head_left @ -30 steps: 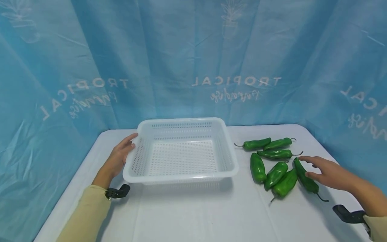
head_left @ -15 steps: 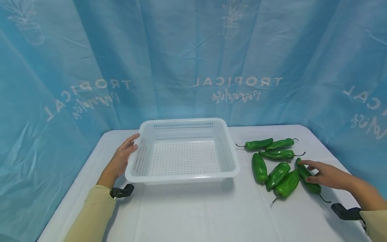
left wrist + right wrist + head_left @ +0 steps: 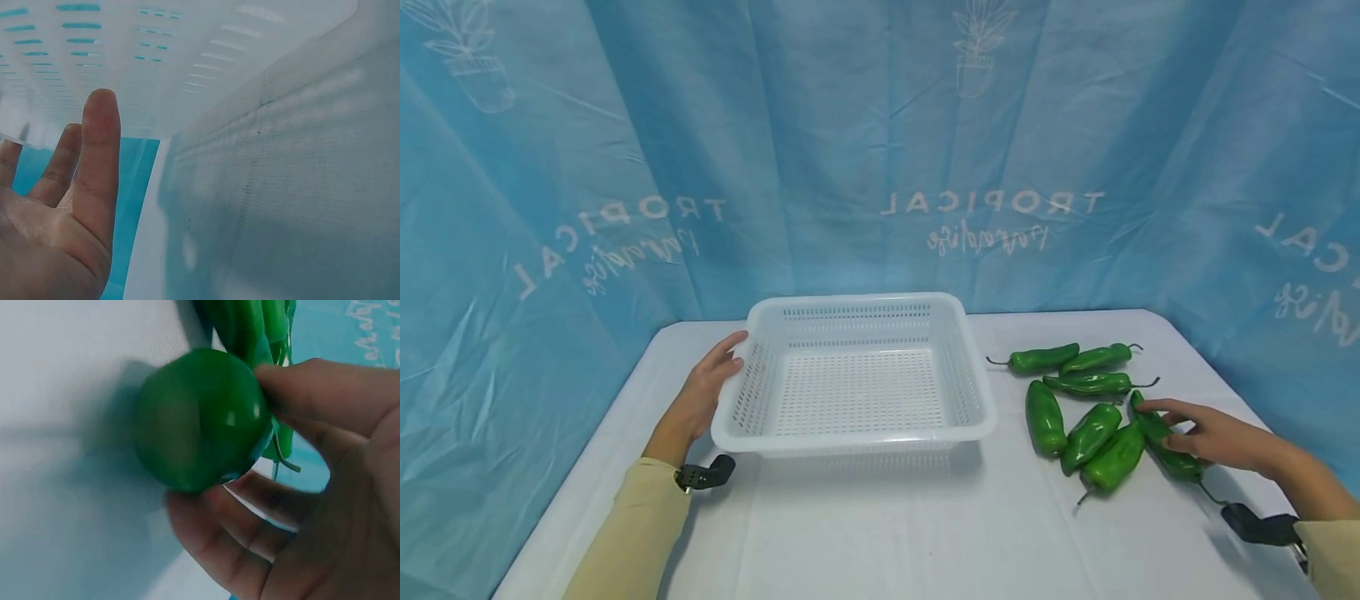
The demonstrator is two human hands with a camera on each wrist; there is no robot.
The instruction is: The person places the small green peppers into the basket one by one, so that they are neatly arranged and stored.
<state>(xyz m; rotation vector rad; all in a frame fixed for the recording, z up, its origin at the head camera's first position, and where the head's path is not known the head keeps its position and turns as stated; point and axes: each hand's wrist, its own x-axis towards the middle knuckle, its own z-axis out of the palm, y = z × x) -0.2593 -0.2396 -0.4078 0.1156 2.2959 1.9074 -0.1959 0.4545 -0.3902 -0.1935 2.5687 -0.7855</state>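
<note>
A white perforated plastic basket (image 3: 850, 446) stands on the table, its inside bare. My left hand (image 3: 700, 387) is at its left side, fingertips at the rim. In the left wrist view the left fingers (image 3: 97, 162) extend upright against the slotted wall. On the right, my right hand (image 3: 1221, 433) pinches a long green pepper (image 3: 1153, 433), the rightmost of the group. The right wrist view shows the thumb and fingers on either side of this pepper (image 3: 200, 419), one end facing the camera.
Several other green peppers lie close together right of the basket, among them a broad one (image 3: 1112, 458) beside the pinched pepper and a slim one (image 3: 1045, 358) at the back. A blue printed curtain (image 3: 880, 150) surrounds the white-covered table (image 3: 910, 525).
My right hand has moved in over the rightmost pepper and taken it between thumb and fingers; the pepper has shifted slightly. My left hand stays at the basket. The view has shifted a little.
</note>
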